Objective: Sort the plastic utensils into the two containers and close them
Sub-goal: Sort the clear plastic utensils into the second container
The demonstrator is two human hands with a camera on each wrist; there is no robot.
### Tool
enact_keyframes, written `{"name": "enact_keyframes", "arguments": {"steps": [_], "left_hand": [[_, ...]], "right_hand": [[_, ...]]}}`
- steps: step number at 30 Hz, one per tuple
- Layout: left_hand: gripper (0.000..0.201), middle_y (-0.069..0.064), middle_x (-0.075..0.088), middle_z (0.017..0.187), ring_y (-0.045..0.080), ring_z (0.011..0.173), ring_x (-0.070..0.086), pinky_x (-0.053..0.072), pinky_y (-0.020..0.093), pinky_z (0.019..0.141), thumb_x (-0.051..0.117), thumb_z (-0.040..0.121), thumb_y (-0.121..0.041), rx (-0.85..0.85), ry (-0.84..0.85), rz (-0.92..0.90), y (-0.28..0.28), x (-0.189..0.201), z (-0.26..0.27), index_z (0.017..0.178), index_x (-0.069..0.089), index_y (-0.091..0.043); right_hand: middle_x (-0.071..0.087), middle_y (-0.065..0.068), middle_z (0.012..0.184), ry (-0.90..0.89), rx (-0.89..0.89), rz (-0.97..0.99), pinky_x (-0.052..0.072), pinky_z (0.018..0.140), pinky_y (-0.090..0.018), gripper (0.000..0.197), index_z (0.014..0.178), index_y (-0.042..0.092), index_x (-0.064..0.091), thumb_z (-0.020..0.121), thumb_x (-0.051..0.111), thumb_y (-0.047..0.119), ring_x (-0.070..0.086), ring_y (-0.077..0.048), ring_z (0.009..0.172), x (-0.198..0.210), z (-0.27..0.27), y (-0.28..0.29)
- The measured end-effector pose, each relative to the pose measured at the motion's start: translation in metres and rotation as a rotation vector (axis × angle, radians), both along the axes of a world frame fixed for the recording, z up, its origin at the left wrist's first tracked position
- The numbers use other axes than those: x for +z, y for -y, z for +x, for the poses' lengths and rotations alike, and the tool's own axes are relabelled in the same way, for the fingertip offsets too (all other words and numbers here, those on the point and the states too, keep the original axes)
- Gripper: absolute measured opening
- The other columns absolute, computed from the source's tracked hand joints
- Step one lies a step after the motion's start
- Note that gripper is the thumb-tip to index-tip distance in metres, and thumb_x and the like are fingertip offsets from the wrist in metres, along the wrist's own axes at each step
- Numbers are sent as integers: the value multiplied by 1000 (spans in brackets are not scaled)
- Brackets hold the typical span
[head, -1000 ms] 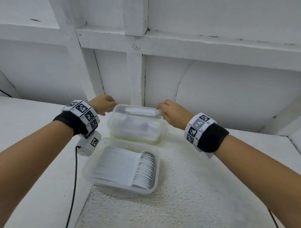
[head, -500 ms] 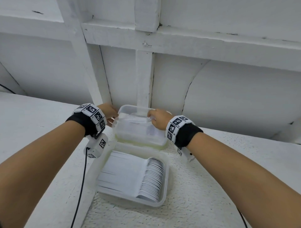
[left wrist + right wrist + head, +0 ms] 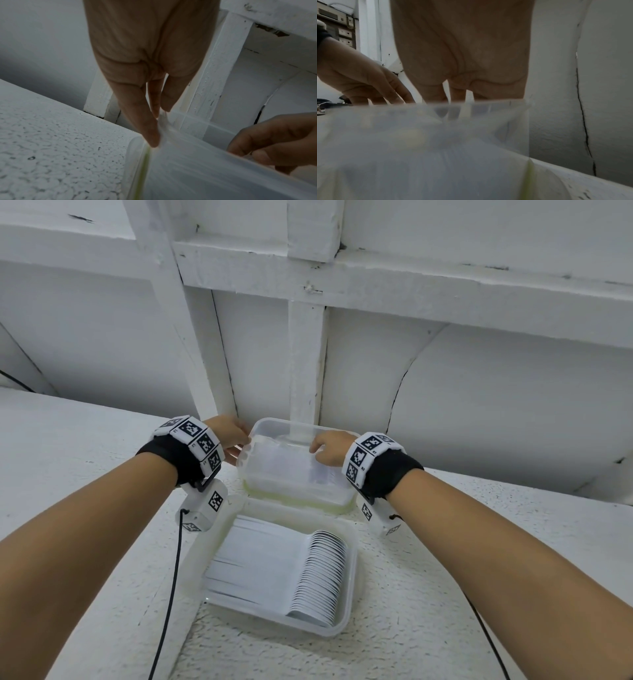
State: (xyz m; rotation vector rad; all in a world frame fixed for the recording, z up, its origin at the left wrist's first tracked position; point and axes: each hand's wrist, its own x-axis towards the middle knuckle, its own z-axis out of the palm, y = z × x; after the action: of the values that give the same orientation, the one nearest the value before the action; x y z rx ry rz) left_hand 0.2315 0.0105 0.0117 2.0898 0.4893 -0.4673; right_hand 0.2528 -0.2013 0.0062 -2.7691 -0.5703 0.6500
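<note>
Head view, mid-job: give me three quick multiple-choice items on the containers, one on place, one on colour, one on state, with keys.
1. Where does the far container sit relative to the near container?
A. Behind it, by the wall
B. To its right
C. Stacked inside it

2. What colour is the strip along the far container's base?
A. Red
B. Yellow-green
C. Black

3. What state is the near container in?
A. Lidded
B. Upside down
C. Open, with spoons in a row

Key: 1 A, it stands beyond the near one; 2 B, a pale green line shows; 3 C, no lid covers the spoons.
</note>
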Motion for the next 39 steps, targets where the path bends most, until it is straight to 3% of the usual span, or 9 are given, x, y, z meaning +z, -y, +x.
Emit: {"name": "enact_keyframes", "arguments": {"steps": [4,13,18,23,27,30,34,37,39], "left_hand": [[20,17,64,100,30,82,63,55,36,63,45,92,3,-8,0,4,0,0,1,106,59,1],[16,11,62,88,23,73,61,55,34,58,46,92,2,-9,2,11,0,-1,2,102,58,-2],[14,9,61,82,22,70,61,55,34,60,46,93,2,-4,11,26,0,-3,3,89,58,-7],[16,14,63,92,24,75,61,55,35,64,46,93,0,-8,16,35,1,-1,-1,103,58,-2],[24,12,61,99,25,85,59,51,33,69,48,94,-11,-29,41,120,3,7,-8,112,59,-1],[28,9,56,100,23,90,54,50,35,75,46,95,-15,-56,108,256,7,20,-16,116,57,-1],[31,7,54,99,30,99,56,48,34,80,43,95,-14,-117,279,323,17,40,-36,120,56,-4],[30,7,59,98,24,89,57,49,29,69,41,97,-15,-126,390,209,35,55,-58,120,56,-4],[28,7,60,99,20,86,56,47,23,66,41,98,-16,-145,449,133,55,64,-76,119,56,-5]], "right_hand": [[56,-3,128,45,5,66,37,95,-26,30,121,13,59,95,47,22,51,-21,119,-6,-2,-6],[66,-8,112,110,-40,115,44,86,-29,26,106,4,67,94,51,21,58,-24,106,-17,-2,-13],[65,-5,116,97,2,179,42,93,-28,24,110,7,67,94,52,17,57,-20,110,-19,-3,-10],[60,-5,125,108,10,168,38,95,-27,30,120,9,61,96,46,20,53,-21,116,-19,-4,-7],[63,-3,120,147,-10,225,40,91,-25,30,116,10,64,97,44,21,55,-20,112,-9,-9,1],[66,-1,105,181,-60,326,42,87,-24,29,110,8,67,97,46,22,58,-17,99,5,-21,16],[53,-10,71,215,-155,402,34,65,-26,39,83,-7,60,97,46,27,46,-18,70,26,-55,50],[66,-22,91,208,-195,443,46,78,-33,43,96,-7,64,97,45,31,59,-29,81,36,-91,84],[69,-13,100,198,-201,420,48,85,-34,40,99,0,68,97,44,32,62,-25,90,41,-119,109]]}}
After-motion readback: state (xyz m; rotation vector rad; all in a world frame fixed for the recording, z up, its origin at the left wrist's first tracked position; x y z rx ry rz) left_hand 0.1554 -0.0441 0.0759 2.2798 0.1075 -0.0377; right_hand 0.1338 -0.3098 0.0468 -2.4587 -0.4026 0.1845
